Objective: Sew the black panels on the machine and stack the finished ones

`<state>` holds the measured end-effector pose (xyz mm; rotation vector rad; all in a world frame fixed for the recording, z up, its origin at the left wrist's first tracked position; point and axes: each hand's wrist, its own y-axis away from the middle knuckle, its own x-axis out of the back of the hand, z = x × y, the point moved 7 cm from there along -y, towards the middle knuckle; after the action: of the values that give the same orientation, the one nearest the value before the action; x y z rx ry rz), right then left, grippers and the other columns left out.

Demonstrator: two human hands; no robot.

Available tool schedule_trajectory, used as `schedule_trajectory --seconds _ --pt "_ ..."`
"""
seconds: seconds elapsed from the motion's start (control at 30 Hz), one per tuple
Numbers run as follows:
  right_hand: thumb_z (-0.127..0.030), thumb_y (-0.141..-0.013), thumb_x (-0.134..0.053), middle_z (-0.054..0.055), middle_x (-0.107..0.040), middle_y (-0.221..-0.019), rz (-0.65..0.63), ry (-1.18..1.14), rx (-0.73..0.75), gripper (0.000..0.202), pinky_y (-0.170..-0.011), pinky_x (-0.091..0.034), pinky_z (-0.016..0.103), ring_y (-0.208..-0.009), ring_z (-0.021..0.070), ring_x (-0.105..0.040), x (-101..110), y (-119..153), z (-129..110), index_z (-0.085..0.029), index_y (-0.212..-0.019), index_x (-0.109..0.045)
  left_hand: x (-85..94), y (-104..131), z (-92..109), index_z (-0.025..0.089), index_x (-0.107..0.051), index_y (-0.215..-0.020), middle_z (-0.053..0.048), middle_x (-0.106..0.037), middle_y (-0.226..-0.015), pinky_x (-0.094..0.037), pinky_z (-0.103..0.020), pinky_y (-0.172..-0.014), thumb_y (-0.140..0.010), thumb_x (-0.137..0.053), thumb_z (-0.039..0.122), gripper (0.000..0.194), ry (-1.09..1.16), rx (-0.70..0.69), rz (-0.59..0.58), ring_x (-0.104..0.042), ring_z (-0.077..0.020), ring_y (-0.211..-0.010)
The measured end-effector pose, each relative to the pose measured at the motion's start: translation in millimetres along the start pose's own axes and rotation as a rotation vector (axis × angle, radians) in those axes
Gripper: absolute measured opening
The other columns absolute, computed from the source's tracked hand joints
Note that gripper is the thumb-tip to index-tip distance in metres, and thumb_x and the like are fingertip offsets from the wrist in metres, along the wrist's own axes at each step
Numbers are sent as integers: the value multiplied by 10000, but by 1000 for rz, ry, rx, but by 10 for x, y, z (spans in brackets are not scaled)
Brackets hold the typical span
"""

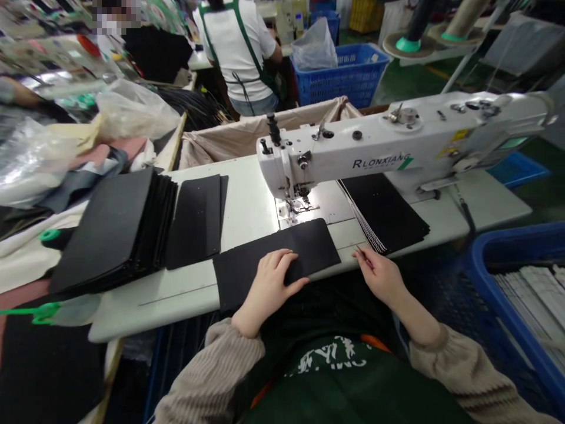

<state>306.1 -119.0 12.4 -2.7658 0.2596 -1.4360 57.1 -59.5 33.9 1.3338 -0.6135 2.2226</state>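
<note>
Black panel [312, 246] lies before the sewing machine [331, 154], my left hand [271, 280] flat on it, fingers loose; my right hand [380, 275] pinches a small tool [364, 257]. I judge this aligning; next calls for squaring.

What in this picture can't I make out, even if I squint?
All in the head view:
- Small tool in the right hand: mostly covered by fingers.
- Black panel: partly covered by the left hand; underside faces away.
- Screen: too small to read.
- Blue basket at right: cut off by the right edge.
</note>
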Motion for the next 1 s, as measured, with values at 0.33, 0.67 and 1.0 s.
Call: schedule_trajectory --seconds 0.33,0.67,1.0 --pt "-428 -1001 -395 15 -690 -812 -189 131 -30 244 -558 -312 277 -697 190 -655 -257 273 -60 -227 -924 -510 -624 -347 519 204 -589 -906 -44 -589 -923 -444 -364 -807 -984 -493 246 131 87 -28 -1 -530 -211 -884" --pt "-393 -1011 -379 33 -712 -776 -175 207 26 256 -521 -238 280 -638 188 -656 -317 131 -205 -227 -877 -522 -551 -318 540 215 -591 -880 -27 -630 -902 -422 -368 -801 -977 -517 251 128 264 16 19 -548 -200 -885" --pt "-497 -949 -495 41 -704 -896 -46 97 43 288 -593 -444 295 -746 205 -675 -109 -36 -106 -234 -1034 -576 -1 243 -68 248 -570 -1274 -95 -568 -1336 -378 -472 -1090 -863 -680 423 461 125 -55 -31 -490 -282 -1266"
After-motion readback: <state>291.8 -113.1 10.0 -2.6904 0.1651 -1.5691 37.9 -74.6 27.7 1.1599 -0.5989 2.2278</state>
